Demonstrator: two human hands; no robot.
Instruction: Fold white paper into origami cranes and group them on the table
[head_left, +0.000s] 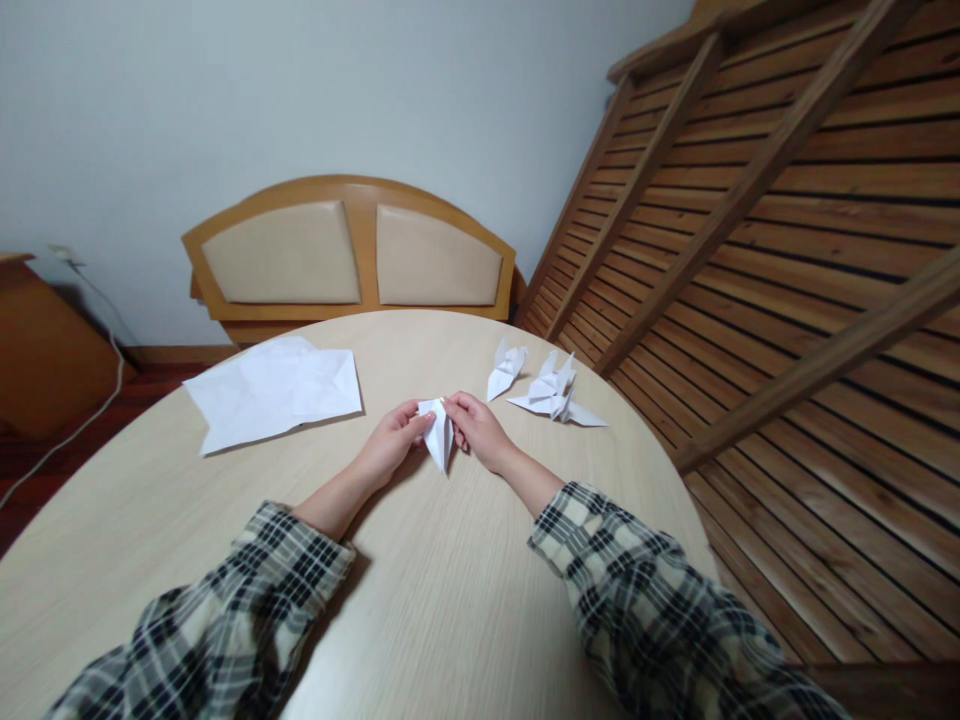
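A piece of folded white paper (439, 440), narrow and pointed at its lower end, is held just above the table between both hands. On its left edge, my left hand (397, 437) is closed with the thumb lying over the front. My right hand (477, 430) pinches its upper right side, fingers curled behind. The far side of the folded paper is hidden. Right of my hands, several folded paper cranes (555, 390) sit close together, and one paper crane (506, 368) stands slightly apart from them.
Creased sheets of white paper (277, 393) lie at the left of the round wooden table (450, 620). Behind it stands a padded headboard (360, 250). A slatted wooden frame (750, 250) leans along the right side. A white cable (112, 385) hangs at far left.
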